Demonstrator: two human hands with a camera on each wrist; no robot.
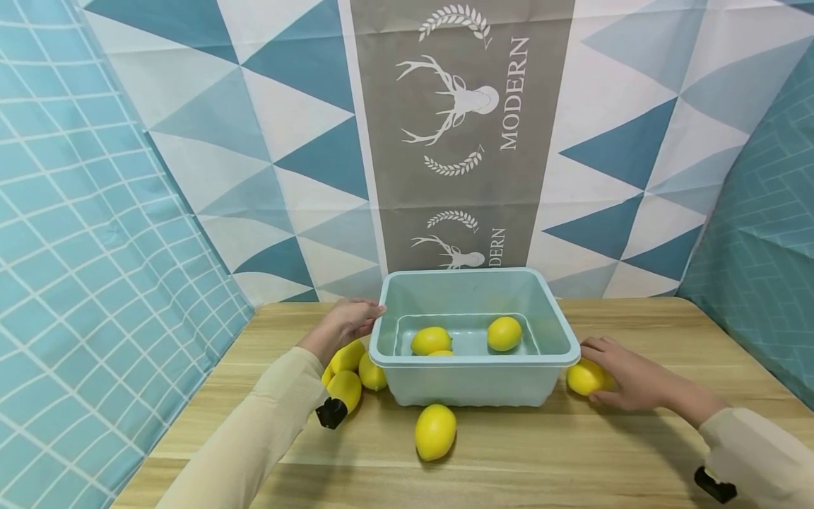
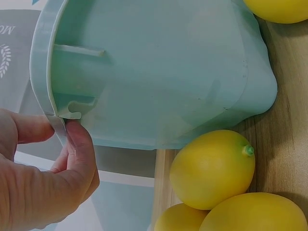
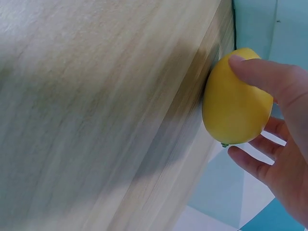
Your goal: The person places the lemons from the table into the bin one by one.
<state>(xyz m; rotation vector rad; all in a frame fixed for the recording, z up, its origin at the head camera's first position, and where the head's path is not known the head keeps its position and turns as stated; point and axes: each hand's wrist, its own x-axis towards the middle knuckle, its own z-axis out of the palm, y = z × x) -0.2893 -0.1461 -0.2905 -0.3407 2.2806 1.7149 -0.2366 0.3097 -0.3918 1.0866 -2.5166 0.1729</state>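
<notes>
A pale blue-green plastic bin [image 1: 470, 382] stands on the wooden table with several yellow lemons inside, among them one lemon [image 1: 504, 334] toward the right. My left hand [image 1: 346, 324] pinches the bin's rim at its left side, thumb on one face and fingers under the lip in the left wrist view. Beside the bin's right end, my right hand [image 1: 626, 375] holds a lemon [image 3: 236, 101], its thumb laid over the top and its fingers curved around the far side. That lemon sits low, close over the tabletop.
Several lemons [image 2: 214, 168] cluster on the table left of the bin, under my left forearm. A single lemon [image 1: 435, 433] lies in front of the bin. Behind stands a patterned cloth wall [image 1: 305, 141]; a blue tiled-print cloth [image 1: 83, 247] hangs at the left.
</notes>
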